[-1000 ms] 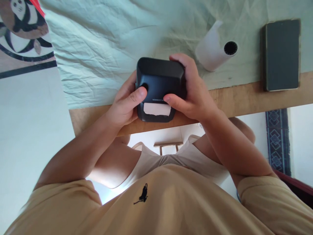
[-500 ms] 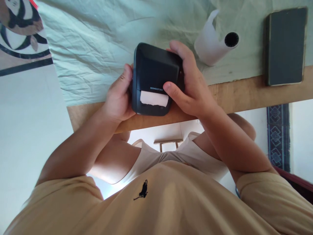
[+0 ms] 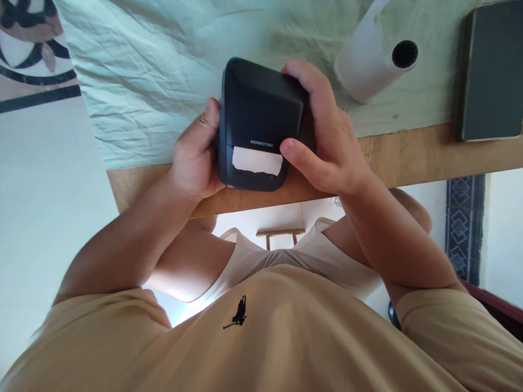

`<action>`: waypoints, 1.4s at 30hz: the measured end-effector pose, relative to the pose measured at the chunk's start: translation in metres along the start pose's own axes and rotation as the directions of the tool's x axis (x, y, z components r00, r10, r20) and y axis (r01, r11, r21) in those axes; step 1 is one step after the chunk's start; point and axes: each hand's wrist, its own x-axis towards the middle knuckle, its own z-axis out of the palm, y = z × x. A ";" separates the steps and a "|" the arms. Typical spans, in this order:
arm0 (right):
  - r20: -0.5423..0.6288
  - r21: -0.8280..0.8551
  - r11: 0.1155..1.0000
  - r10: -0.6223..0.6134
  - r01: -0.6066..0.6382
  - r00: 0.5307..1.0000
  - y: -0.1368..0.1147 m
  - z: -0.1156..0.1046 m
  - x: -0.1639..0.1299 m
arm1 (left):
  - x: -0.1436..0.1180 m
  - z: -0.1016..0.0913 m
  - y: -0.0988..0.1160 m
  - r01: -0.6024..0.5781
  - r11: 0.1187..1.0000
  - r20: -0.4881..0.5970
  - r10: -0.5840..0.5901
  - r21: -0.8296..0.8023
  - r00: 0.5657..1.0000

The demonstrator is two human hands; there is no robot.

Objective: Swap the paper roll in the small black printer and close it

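Observation:
A black label printer (image 3: 261, 109), marked NIIMBOT, is held between both hands over the table's front edge. A torn-edged strip of white paper (image 3: 257, 160) sticks out of its slot on the near side. My left hand (image 3: 196, 152) grips the printer's left side, thumb along the edge and the other fingers hidden beneath or behind. My right hand (image 3: 327, 130) closes on the right side, its thumb by the front right corner near the lettering and its index finger at the far right corner. The remaining right fingers are mostly hidden.
A white paper roll (image 3: 365, 65) with a dark core lies right of the printer, its loose end lifted. Farther right is a dark phone or tablet (image 3: 492, 76). A pale green cloth (image 3: 155, 81) covers most of the wooden table (image 3: 408, 155).
The view has shifted slightly, so the paper roll and dark device sit farther right. The printer tilts a little differently in my hands, and my right thumb has slid slightly right.

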 end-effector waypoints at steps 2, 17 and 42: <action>0.004 -0.001 1.000 0.006 -0.006 1.000 -0.001 0.000 0.000 | 0.001 -0.001 -0.001 -0.002 1.000 0.005 0.002 -0.007 1.000; 0.009 -0.013 1.000 -0.020 0.020 1.000 0.004 -0.001 0.003 | 0.002 0.000 0.000 -0.044 0.999 -0.060 0.044 -0.008 0.997; -0.565 0.043 0.996 -0.040 0.078 0.824 -0.029 -0.008 0.006 | -0.003 0.007 -0.003 -0.038 0.998 0.026 0.037 0.054 0.999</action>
